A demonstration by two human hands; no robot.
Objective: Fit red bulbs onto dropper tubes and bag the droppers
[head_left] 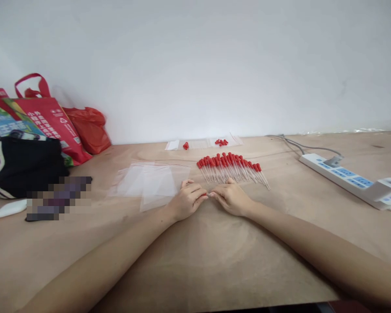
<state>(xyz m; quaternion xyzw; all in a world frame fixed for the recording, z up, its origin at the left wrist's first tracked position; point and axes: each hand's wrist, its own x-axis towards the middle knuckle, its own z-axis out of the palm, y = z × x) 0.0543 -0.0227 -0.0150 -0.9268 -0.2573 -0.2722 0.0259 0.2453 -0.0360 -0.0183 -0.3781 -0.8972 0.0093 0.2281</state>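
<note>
Held piece [209, 195]: A small, slender article was held between the two hands, near the front of the red-capped tubes [230, 167]; fingers hid most of it.
Left grip: The left hand [189, 201] pinched the piece between thumb and fingers, where a little red showed.
Right grip: The right hand [232, 198] pinched the opposite end, its fingertips close to those of the left.
Handling: Good practice, as judged here, called for both ends to be kept in one line, with short, close pinches and even pressure along the axis, so that a slender part would neither bend nor slip.
Axis of held piece: The short visible stretch ran roughly left to right, its red part toward the left hand.
Axes of red-capped tubes: These lay side by side on the counter [211, 265], red ends toward the wall [195, 69], pale tips toward the person and slanted somewhat rightward.
Loose red caps [221, 142]: A small cluster lay beyond the row, near the wall.
Clear bags [158, 180]: These lay flat, overlapping, beside the left hand.
</note>
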